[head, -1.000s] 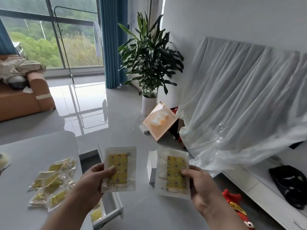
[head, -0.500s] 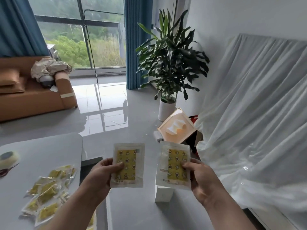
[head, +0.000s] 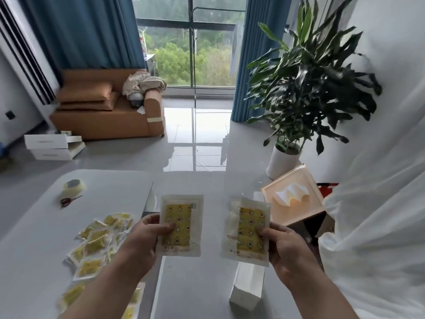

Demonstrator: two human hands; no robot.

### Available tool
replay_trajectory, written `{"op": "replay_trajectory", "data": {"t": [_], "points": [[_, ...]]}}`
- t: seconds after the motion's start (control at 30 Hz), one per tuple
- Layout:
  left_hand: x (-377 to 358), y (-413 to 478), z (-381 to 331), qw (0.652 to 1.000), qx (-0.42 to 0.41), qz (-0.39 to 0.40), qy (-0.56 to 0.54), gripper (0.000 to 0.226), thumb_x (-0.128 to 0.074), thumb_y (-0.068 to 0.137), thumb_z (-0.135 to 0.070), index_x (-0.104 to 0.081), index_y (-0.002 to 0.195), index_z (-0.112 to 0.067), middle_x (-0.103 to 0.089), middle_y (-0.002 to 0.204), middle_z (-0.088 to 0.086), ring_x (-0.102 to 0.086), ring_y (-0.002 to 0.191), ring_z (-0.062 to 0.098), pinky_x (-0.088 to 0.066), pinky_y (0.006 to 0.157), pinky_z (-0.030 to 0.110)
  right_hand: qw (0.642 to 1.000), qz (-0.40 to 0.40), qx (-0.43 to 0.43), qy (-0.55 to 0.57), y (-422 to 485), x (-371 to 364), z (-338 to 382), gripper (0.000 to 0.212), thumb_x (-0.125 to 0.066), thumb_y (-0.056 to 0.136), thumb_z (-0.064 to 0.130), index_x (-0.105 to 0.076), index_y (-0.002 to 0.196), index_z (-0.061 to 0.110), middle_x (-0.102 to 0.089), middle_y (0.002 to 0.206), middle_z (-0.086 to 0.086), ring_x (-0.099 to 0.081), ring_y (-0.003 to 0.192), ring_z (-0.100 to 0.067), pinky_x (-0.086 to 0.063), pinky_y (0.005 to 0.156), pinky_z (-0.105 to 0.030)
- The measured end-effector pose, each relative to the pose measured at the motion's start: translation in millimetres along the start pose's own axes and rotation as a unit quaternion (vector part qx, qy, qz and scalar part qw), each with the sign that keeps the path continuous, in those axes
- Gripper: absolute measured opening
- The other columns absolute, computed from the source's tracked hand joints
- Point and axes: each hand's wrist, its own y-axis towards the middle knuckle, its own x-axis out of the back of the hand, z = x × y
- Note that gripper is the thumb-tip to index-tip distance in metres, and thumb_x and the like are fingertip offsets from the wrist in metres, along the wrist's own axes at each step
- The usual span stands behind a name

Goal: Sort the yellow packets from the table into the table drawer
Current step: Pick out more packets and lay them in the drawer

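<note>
Yellow packet (head: 180,225) pinched upright in the left hand (head: 147,236), another packet (head: 247,231) in the right hand (head: 284,247).

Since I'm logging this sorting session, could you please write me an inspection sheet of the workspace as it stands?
Surface: grey table, bare at its far end.
Job's things: a pile of yellow packets on the table; one packet held up in the left hand, another packet in the right hand. The drawer cannot be made out clearly.
Clutter: tape roll and red-handled scissors on the table.
Grippers: left hand and right hand each pinch a packet, thumb in front.
Cables: nothing seen.
Surroundings: white box and framed picture on the floor, potted plant, orange sofa, white drape.
</note>
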Motion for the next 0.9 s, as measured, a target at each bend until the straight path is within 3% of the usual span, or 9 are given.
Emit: {"op": "replay_trajectory", "data": {"t": [0.17,0.3,0.47,0.73,0.9], "points": [[15,43,-18,0.998,-0.021,-0.054,-0.027,0.056,-0.066,0.062,0.002,-0.055,0.117,0.009,-0.07,0.095,0.027,-0.072,0.074,0.037,-0.059,0.054,0.043,0.999,0.033,-0.015,-0.029,63,-38,15,0.019,-0.054,0.091,-0.006,-0.068,0.104,-0.005,-0.074,0.096,-0.024,-0.072,0.089,-0.04,-0.056,0.079,-0.052],[37,94,-38,0.992,-0.035,-0.1,-0.067,0.033,-0.061,0.078,0.008,-0.057,0.111,0.004,-0.073,0.083,0.02,-0.073,0.066,0.033,-0.058,0.049,0.041,0.995,0.058,-0.029,-0.079,129,-89,26,0.02,-0.056,0.089,-0.007,-0.067,0.106,-0.008,-0.073,0.098,-0.026,-0.073,0.087,-0.04,-0.056,0.08,-0.053],[65,157,-76,0.983,-0.034,-0.137,-0.119,0.021,-0.054,0.088,0.007,-0.062,0.108,0.002,-0.072,0.094,0.021,-0.074,0.068,0.03,-0.058,0.049,0.039,0.987,0.083,-0.027,-0.134,200,-167,63,0.025,-0.061,0.085,-0.008,-0.066,0.109,-0.009,-0.073,0.099,-0.027,-0.072,0.09,-0.042,-0.055,0.087,-0.056],[104,198,-113,0.961,-0.058,-0.203,-0.179,0.023,-0.054,0.088,0.007,-0.063,0.108,0.001,-0.072,0.101,0.022,-0.072,0.081,0.033,-0.06,0.055,0.043,0.97,0.148,-0.04,-0.19,274,-255,77,0.024,-0.06,0.086,-0.006,-0.066,0.11,-0.008,-0.073,0.102,-0.026,-0.071,0.093,-0.043,-0.055,0.087,-0.056],[130,200,-115,0.934,-0.073,-0.274,-0.217,0.02,-0.051,0.088,0.011,-0.062,0.101,0.0,-0.068,0.105,0.023,-0.066,0.093,0.036,-0.059,0.07,0.053,0.949,0.191,-0.075,-0.24,303,-297,60,0.026,-0.061,0.086,-0.007,-0.065,0.111,-0.008,-0.072,0.101,-0.027,-0.071,0.093,-0.043,-0.056,0.086,-0.055]]}}
